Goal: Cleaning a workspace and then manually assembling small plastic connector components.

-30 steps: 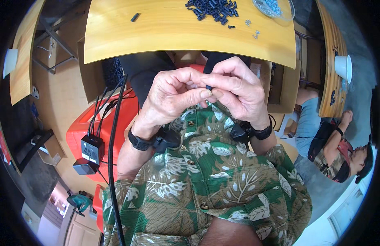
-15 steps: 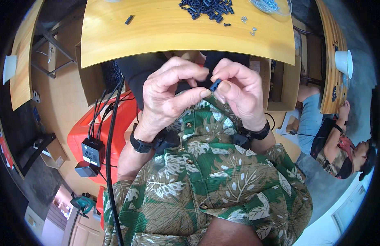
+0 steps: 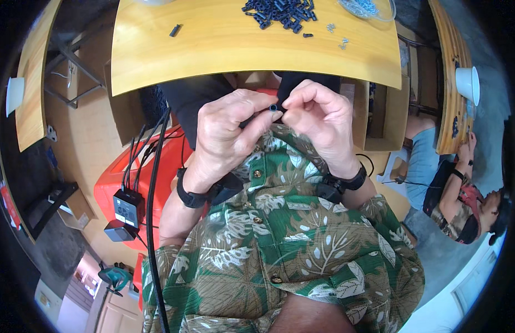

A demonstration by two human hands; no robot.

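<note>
While left hand pinches small black tube, right hand grips its tip; loose black pieces heaped on table.

Both hands pinch, seemingly, a small black tube.

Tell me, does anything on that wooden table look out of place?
One small black piece lies alone on the table, well left of the black pile. Both hands pinch a black tube.

Lighting: bright, even daylight; soft shadows beneath worktop. Sharp centre; strong fisheye bending, dark vignette at rim.
</note>
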